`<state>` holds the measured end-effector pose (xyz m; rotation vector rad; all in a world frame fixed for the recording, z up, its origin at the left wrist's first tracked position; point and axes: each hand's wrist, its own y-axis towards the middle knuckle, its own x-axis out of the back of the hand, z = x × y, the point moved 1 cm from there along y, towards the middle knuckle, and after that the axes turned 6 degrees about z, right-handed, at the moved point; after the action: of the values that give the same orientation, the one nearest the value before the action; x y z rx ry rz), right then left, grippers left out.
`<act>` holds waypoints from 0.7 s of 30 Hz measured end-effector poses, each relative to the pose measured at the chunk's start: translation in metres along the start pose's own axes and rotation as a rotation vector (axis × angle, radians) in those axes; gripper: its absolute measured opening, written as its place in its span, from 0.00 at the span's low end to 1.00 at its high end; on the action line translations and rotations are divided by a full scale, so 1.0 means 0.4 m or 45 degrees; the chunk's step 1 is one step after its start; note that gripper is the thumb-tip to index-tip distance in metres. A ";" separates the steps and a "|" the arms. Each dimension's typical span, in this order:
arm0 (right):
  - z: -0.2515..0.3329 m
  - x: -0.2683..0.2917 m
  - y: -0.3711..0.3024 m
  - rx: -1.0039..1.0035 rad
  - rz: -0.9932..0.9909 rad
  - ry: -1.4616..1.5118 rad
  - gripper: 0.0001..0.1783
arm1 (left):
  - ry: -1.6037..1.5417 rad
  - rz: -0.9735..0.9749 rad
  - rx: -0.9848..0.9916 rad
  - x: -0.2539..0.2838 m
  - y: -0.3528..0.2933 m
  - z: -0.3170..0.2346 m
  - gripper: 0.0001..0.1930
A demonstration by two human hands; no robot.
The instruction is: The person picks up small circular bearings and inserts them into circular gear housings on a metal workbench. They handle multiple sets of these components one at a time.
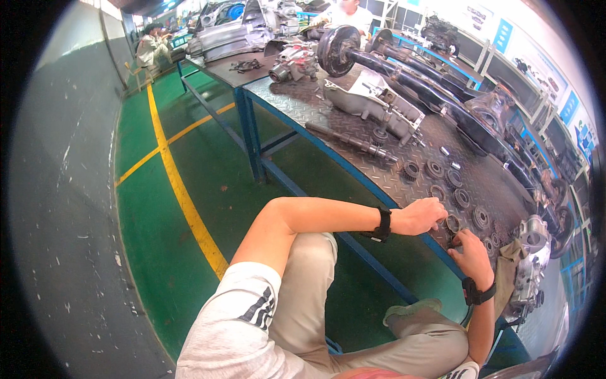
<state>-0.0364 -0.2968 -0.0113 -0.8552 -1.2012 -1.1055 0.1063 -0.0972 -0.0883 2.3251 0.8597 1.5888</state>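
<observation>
Both my hands are at the near edge of a diamond-plate metal workbench [287,101]. My left hand [416,216] has its fingers curled down beside a metal ring [452,223]; whether they grip it is hidden. On the other side of that ring, the fingers of my right hand [473,256] are bent together over something small and dark that I cannot make out. Several gears and rings lie just beyond, among them a gear [481,218] and another gear [435,168]. A long toothed shaft [353,143] rests along the bench edge, left of the gears.
An open grey gearbox housing [372,106] and black axles [435,88] take up the bench behind the gears. To the right are a cloth [509,259] and another metal casing [531,271]. The blue bench frame [252,139] runs beside my legs. Other people sit farther off.
</observation>
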 end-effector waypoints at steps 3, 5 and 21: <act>-0.001 -0.001 0.001 -0.020 0.054 0.000 0.12 | 0.007 -0.019 -0.100 -0.026 0.002 0.009 0.09; -0.004 0.001 0.003 0.005 0.022 -0.042 0.11 | 0.004 -0.057 -0.177 -0.041 0.012 0.013 0.09; -0.024 -0.035 -0.029 -0.035 -0.178 0.027 0.13 | -0.076 -0.003 -0.067 -0.024 0.032 -0.036 0.13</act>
<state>-0.0450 -0.3064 -0.0274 -0.7875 -1.2453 -1.2441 0.0952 -0.1152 -0.0841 2.3220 0.7967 1.5139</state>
